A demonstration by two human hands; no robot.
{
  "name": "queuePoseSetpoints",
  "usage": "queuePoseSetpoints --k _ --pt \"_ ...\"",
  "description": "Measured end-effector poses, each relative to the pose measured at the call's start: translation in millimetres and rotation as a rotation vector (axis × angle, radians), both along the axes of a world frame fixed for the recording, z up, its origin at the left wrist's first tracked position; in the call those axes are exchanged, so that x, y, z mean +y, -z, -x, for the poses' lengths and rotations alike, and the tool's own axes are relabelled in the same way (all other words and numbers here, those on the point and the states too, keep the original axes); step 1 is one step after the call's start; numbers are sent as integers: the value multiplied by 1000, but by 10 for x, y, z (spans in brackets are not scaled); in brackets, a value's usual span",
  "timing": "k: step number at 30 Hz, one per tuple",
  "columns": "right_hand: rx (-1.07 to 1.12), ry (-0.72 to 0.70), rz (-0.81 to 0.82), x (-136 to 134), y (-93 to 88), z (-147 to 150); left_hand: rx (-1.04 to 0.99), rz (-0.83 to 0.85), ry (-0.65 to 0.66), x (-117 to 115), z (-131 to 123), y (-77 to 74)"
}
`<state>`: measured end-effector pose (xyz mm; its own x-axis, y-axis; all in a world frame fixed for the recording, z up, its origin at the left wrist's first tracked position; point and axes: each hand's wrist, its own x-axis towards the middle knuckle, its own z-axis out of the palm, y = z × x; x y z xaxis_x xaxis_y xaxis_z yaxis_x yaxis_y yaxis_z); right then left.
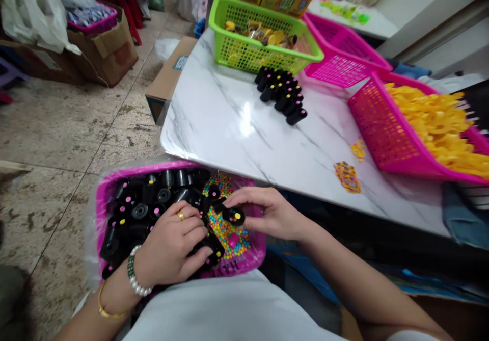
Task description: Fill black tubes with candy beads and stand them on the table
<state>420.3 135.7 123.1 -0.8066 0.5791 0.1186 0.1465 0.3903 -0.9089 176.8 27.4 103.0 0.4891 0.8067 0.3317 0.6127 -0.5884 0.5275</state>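
A pink basket [261, 252] in front of me holds many glossy black plastic cylinders [141, 211], some with a pink or yellow dot on the end. Small coloured beads [220, 183] fill its right side. My right hand [273, 211] pinches a black cylinder with a yellow dot [234, 216] between thumb and fingers, just above the beads. Over the middle of the basket, my left hand [171, 244] curls its fingers around a black cylinder, partly hidden beneath it. Another dark piece with a pink dot [214, 194] lies between the hands.
On the white marbled table [225, 132] stand a cluster of black cylinders [280, 91], a green basket [229, 58], a pink basket of yellow pieces [393, 132] and another pink basket [344, 71]. Small printed pieces [347, 177] lie nearby. Cardboard boxes [105, 50] sit on the floor.
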Motion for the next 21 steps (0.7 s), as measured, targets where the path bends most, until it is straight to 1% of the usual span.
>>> queuePoseSetpoints --k 1,2,4,6,7,8,9,10,12,14,16,18,19,21 --pt "13 60 19 40 -44 -58 -14 -3 -6 -5 -10 -17" --pt "26 153 42 97 -83 -139 -31 -8 -16 -9 -19 -33" --pt "43 433 73 265 -129 -360 -61 -45 -40 -13 -29 -49" --pt "24 764 58 496 -120 -623 -62 -95 -49 -6 -25 -23" --pt "-1 905 45 628 -98 -751 -56 -126 -46 4 -19 6" --pt "-34 1010 36 766 -68 -865 -52 -157 -44 17 -11 44" --pt "-71 1074 38 906 -33 -959 -48 -190 -37 34 -3 84" --pt "-102 1110 50 1044 1 -1028 -47 -218 -34 53 7 121" --pt "-144 1122 80 1298 58 -1091 -32 -265 -11 85 27 164" --pt "-157 1100 95 1491 88 -1082 4 -280 26 96 41 148" --pt "-142 1082 93 1575 106 -1050 24 -246 28 73 40 82" --pt "-125 1099 60 1512 138 -1025 2 -166 -8 29 21 8" --pt "-128 1120 28 1424 158 -1017 -15 -120 -26 8 9 -18" --pt "-171 1143 -65 1168 183 -1004 -42 -45 -30 -19 -11 -40"
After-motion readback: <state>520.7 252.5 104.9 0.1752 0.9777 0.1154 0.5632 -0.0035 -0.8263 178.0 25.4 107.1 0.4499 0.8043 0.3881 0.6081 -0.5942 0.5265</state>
